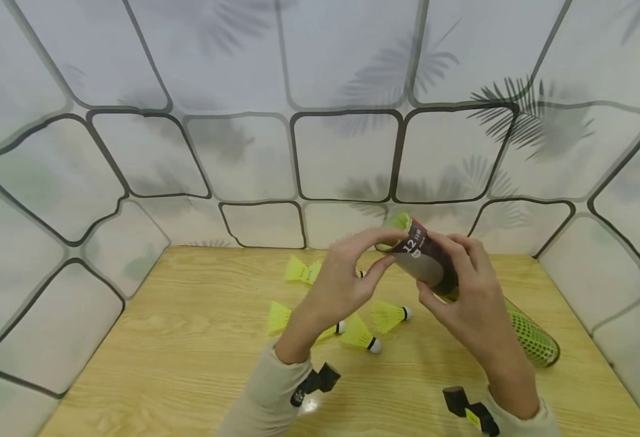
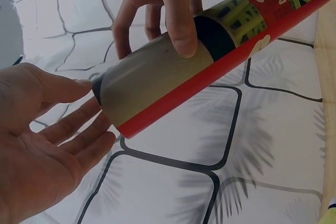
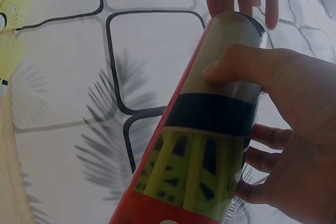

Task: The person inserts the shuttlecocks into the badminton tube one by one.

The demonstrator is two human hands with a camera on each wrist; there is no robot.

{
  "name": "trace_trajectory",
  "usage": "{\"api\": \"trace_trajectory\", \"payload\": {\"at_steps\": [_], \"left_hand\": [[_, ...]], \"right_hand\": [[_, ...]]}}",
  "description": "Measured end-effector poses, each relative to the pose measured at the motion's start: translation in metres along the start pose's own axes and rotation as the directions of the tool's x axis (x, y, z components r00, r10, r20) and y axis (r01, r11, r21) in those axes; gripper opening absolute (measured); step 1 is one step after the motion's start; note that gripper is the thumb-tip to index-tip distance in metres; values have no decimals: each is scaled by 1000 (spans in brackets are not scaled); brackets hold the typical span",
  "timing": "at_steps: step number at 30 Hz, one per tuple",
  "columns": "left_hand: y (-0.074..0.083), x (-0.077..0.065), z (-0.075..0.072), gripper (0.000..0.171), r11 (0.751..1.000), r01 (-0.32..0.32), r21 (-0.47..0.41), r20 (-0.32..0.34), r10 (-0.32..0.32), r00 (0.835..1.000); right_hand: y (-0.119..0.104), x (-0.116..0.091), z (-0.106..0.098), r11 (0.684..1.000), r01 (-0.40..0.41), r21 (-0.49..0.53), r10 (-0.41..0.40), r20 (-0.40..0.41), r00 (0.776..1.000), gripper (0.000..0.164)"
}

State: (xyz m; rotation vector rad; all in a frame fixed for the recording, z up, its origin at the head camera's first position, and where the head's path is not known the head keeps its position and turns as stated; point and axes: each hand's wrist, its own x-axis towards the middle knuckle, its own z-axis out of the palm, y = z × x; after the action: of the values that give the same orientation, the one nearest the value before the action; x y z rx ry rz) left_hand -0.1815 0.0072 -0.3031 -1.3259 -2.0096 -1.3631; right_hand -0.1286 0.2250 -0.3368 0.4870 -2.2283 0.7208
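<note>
A printed shuttlecock tube (image 1: 426, 267) is held at a tilt over the table, its upper end toward the left. My right hand (image 1: 475, 297) grips it near that end, thumb on the grey band and fingers round the far side in the right wrist view. Its red strip and grey band show in the left wrist view. My left hand (image 1: 344, 273) is at the tube's upper end, thumb and loosely straight fingers spread about the rim (image 2: 98, 90). Yellow-green shuttlecock skirt (image 1: 401, 222) shows there in the head view. The inside of the mouth is hidden.
Several yellow shuttlecocks with white tips lie on the wooden table (image 1: 178, 328), among them one shuttlecock (image 1: 388, 315) between my wrists. Others are partly behind my left hand and forearm. A patterned backdrop (image 1: 347, 158) stands along the table's far edge and sides.
</note>
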Motion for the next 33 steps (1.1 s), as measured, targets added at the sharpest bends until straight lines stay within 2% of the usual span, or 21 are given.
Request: {"api": "trace_trajectory", "payload": {"at_steps": [3,9,13,16,23,27,31,33], "left_hand": [[-1,-6,-6,36,1000,-9,5,-24,9,1000],[-7,-29,-20,36,999,31,28,-80,-29,996],[-16,-45,-29,35,994,96,53,-100,-90,991],[-25,-60,-37,33,983,167,72,-123,-158,980],[-49,-94,-55,36,929,344,139,-158,-322,933],[-61,-107,-66,34,887,436,153,-131,-419,898],[-71,-116,-78,32,838,513,188,-74,-508,858],[-74,-120,-85,31,804,551,225,-41,-557,829]], "right_hand": [[1,0,0,1000,-9,0,9,-6,1000,86],[0,0,2,999,-32,11,32,8,999,86],[0,-1,1,999,-43,11,43,6,999,87],[1,-1,1,999,-38,10,38,-4,999,86],[6,1,1,1000,-27,3,27,-29,999,84],[14,1,1,999,-36,-27,34,-57,998,82],[22,-1,3,998,-52,-36,50,-64,997,80],[25,-3,4,997,-66,-42,63,-59,996,80]]}}
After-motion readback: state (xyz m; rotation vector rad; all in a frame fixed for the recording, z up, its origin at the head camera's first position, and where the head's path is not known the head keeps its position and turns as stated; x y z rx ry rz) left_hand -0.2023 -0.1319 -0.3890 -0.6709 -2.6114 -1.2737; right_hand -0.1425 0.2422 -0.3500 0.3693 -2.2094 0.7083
